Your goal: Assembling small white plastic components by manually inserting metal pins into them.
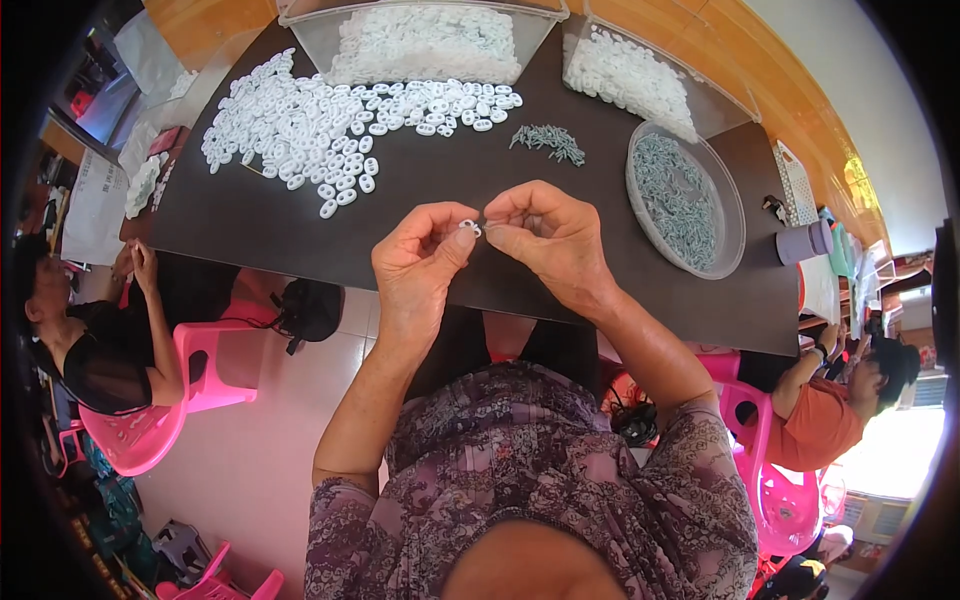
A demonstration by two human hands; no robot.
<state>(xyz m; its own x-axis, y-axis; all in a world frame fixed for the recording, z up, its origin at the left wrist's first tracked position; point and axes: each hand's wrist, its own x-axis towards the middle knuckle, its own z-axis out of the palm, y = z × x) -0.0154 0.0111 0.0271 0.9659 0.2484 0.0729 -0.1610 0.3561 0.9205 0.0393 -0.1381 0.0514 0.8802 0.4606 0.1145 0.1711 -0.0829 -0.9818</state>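
My left hand [425, 250] pinches a small white oval plastic piece with two holes [470, 229] between thumb and fingertips, above the near edge of the table. My right hand [550, 240] is closed in a pinch right beside it, fingertips meeting the piece's right end. What sits between the right fingertips is too small and too covered to name. Beyond my hands lies a small heap of slender grey-green pieces [548, 142]. A wide pile of the same white two-holed ovals [300, 125] spreads over the table's far left.
Two clear bins of white pieces, one at the back [425, 45] and one at the back right [635, 80], stand on the dark table [350, 240]. A round clear tub [735, 225] holds grey-green pieces. A lilac cup [800, 243] stands far right. People sit at both sides.
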